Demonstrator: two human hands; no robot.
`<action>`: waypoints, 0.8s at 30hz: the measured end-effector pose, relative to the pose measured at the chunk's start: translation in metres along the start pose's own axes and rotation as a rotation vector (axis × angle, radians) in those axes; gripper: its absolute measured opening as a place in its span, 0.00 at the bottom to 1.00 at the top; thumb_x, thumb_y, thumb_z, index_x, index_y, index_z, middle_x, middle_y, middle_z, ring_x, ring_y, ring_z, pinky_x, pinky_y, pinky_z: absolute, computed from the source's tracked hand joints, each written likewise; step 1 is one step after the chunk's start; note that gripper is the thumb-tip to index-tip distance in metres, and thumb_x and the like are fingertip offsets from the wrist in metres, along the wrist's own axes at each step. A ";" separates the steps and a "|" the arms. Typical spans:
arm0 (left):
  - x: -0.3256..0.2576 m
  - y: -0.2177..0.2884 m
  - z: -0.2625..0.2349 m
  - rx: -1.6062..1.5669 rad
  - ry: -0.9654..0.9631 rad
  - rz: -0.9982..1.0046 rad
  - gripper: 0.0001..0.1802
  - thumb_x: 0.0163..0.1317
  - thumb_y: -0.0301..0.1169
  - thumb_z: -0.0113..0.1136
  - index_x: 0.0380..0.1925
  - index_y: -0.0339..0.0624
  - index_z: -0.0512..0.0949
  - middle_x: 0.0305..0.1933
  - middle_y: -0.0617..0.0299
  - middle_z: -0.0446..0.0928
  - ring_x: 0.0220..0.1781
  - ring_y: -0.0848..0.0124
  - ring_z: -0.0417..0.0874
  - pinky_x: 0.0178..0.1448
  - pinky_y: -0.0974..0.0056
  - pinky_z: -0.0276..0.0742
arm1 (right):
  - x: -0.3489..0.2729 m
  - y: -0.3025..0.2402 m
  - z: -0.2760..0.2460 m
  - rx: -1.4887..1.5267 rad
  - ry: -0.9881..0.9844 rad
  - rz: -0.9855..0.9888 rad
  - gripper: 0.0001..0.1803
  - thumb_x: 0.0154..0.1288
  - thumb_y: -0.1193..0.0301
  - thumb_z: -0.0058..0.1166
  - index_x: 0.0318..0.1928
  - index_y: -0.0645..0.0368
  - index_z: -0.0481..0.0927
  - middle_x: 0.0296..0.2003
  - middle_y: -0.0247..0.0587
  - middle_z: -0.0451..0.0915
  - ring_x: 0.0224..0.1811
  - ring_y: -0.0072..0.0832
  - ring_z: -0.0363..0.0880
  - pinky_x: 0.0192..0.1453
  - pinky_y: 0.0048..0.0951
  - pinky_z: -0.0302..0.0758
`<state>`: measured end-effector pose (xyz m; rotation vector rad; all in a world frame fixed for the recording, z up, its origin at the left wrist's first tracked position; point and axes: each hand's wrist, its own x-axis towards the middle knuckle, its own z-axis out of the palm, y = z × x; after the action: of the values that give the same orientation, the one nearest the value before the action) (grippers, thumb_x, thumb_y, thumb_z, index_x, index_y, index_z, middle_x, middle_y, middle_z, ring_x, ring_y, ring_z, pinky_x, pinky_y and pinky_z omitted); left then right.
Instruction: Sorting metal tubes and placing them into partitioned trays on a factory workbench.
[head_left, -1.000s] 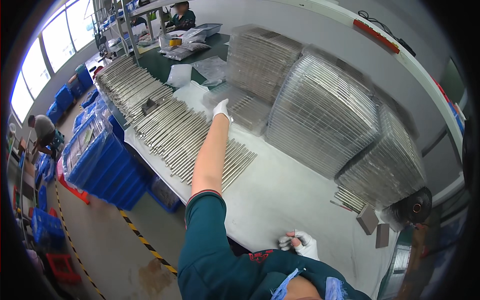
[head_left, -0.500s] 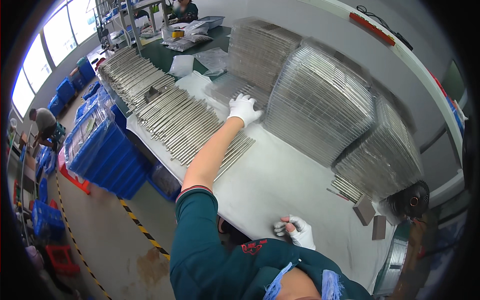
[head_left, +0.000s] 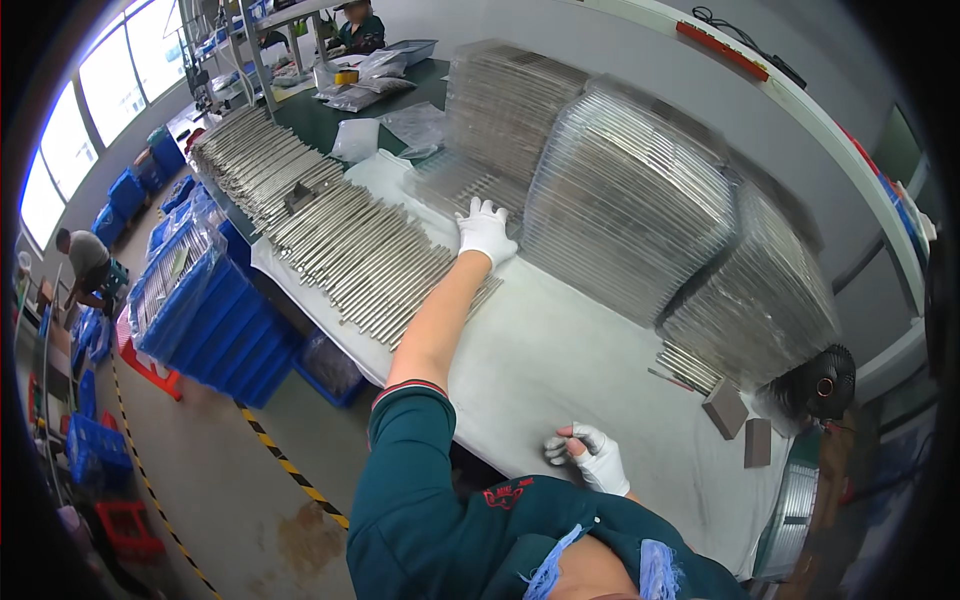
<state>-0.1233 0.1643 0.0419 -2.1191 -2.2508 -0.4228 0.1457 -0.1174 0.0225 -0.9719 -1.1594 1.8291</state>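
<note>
My left hand (head_left: 487,231), in a white glove, reaches far over the table with its fingers spread. It rests at the near edge of a clear plastic tray (head_left: 440,182), and no held thing shows in it. Left of it lies a long row of thin metal rods (head_left: 345,255), packed side by side. Close to my body, my right hand (head_left: 592,457) hovers at the white table cover (head_left: 560,360). It wears a white glove with the thumb tip bare, and its fingers are curled in. What they may hold is hidden.
Tall stacks of clear trays (head_left: 630,190) stand along the back. At the right are a few rods (head_left: 688,367), grey blocks (head_left: 725,408) and a black fan (head_left: 822,385). Blue crates (head_left: 225,335) stand on the floor at the left. Two people (head_left: 88,262) are farther off.
The view has shifted slightly. My left hand stays at the clear tray, its fingers spread a little more upright. My right hand keeps its curled pose near my body.
</note>
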 end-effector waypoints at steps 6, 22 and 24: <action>-0.035 -0.015 0.002 -0.080 0.135 0.137 0.36 0.47 0.47 0.60 0.56 0.42 0.67 0.65 0.46 0.58 0.69 0.50 0.53 0.67 0.48 0.55 | -0.001 0.002 0.007 -0.050 -0.008 0.008 0.16 0.65 0.68 0.50 0.47 0.67 0.73 0.38 0.46 0.78 0.40 0.28 0.78 0.44 0.26 0.76; -0.452 0.035 0.015 -0.802 0.190 0.206 0.23 0.53 0.27 0.62 0.50 0.37 0.71 0.54 0.50 0.71 0.60 0.56 0.69 0.61 0.59 0.65 | -0.079 -0.045 -0.022 -1.153 0.317 -0.866 0.15 0.55 0.70 0.57 0.45 0.59 0.77 0.42 0.44 0.79 0.46 0.40 0.76 0.51 0.34 0.72; -0.486 0.037 0.029 -0.715 -0.051 0.087 0.25 0.53 0.31 0.62 0.51 0.38 0.71 0.56 0.49 0.70 0.63 0.55 0.66 0.63 0.57 0.63 | -0.092 -0.046 -0.060 -1.393 0.446 -0.840 0.16 0.55 0.67 0.57 0.45 0.58 0.77 0.44 0.44 0.78 0.47 0.40 0.75 0.52 0.36 0.71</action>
<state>-0.0450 -0.3026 -0.0765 -2.5138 -2.2366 -1.3505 0.2467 -0.1627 0.0661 -1.1702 -2.0760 -0.0477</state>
